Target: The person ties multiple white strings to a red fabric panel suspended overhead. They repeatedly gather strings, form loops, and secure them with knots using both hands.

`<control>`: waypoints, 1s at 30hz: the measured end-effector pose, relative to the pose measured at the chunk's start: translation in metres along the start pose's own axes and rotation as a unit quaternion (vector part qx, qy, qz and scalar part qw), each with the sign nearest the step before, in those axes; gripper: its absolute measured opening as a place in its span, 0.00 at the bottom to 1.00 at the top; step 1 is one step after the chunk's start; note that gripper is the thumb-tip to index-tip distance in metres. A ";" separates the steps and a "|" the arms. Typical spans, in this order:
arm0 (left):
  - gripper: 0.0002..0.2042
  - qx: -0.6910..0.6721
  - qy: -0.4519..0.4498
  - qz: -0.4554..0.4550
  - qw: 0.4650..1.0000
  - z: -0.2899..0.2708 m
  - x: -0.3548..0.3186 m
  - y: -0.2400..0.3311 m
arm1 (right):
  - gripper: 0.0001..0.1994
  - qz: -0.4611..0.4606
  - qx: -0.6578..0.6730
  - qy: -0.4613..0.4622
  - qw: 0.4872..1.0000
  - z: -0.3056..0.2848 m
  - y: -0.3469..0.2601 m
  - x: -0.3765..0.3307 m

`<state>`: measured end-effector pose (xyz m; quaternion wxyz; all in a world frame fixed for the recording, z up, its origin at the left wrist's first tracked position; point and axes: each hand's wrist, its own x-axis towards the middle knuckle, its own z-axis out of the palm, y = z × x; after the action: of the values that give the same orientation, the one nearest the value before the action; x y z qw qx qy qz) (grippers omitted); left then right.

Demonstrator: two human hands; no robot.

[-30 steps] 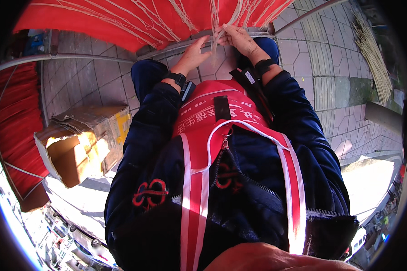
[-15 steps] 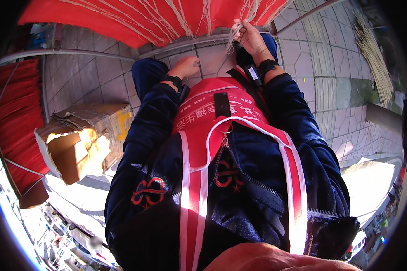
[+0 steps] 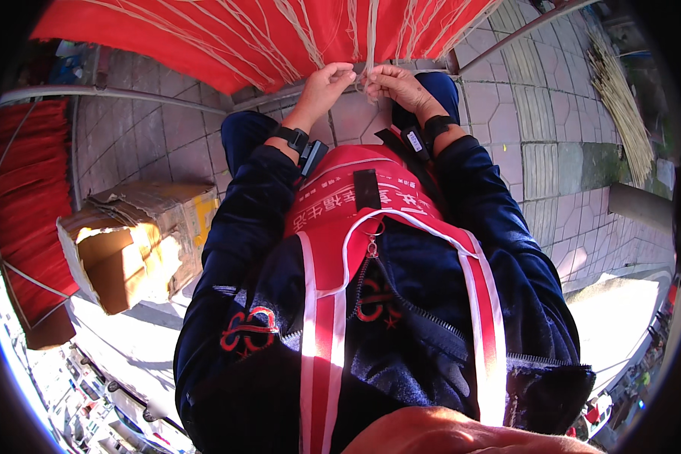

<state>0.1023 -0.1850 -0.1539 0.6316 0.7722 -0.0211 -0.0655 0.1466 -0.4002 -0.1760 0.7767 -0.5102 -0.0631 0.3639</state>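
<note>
A red cloth (image 3: 227, 34) stretches across the top of the view, with bundles of pale strings (image 3: 371, 38) running down over it to its near edge. My right hand (image 3: 402, 88) is closed in a pinch on one of these string bundles, just below the cloth's edge. Close beside it, my left hand (image 3: 324, 92) has thumb and forefinger pressed together. Anything between those left fingertips is too small to make out. Loose string ends hang between the two hands.
A metal bar (image 3: 151, 92) runs below the cloth, and another slants at the upper right. An open cardboard box (image 3: 140, 238) stands to my left, by a second red cloth (image 3: 30, 204). Thin sticks (image 3: 620, 106) lie on the paving at right. I wear a red apron (image 3: 348, 185).
My left hand has moved up and right to meet the right hand. My right hand has come down and left, still holding string, and its bundle now hangs straighter.
</note>
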 end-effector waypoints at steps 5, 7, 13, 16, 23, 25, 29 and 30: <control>0.13 0.003 -0.063 -0.015 0.998 0.005 0.005 0.011 | 0.08 0.039 -0.076 -0.003 0.996 -0.001 0.004 0.003; 0.11 0.024 -0.073 -0.008 0.997 0.008 0.005 0.010 | 0.08 0.034 -0.078 -0.020 0.996 -0.002 0.005 0.003; 0.06 0.004 -0.021 -0.007 1.000 0.011 0.000 0.001 | 0.08 0.040 -0.096 0.009 0.994 -0.002 0.005 0.001; 0.05 -0.056 -0.012 -0.026 0.998 0.007 -0.003 -0.001 | 0.08 0.036 -0.107 0.032 0.993 -0.001 0.003 0.000; 0.05 -0.058 -0.013 -0.033 0.998 0.002 -0.008 -0.003 | 0.12 -0.005 -0.081 0.013 0.997 0.013 -0.005 -0.007; 0.05 -0.052 -0.016 -0.029 0.998 0.003 -0.010 -0.004 | 0.14 -0.015 -0.146 0.008 0.989 0.018 -0.006 -0.008; 0.05 -0.001 -0.012 -0.004 1.000 0.005 -0.010 -0.004 | 0.14 -0.019 -0.210 0.015 0.977 0.020 -0.009 -0.008; 0.06 0.013 -0.010 -0.007 1.000 0.006 -0.009 -0.003 | 0.14 -0.035 -0.200 0.010 0.979 0.019 -0.009 -0.007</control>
<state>0.0921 -0.1887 -0.1573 0.6206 0.7799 -0.0229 -0.0780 0.1365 -0.3923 -0.1573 0.6713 -0.6567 -0.1447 0.3117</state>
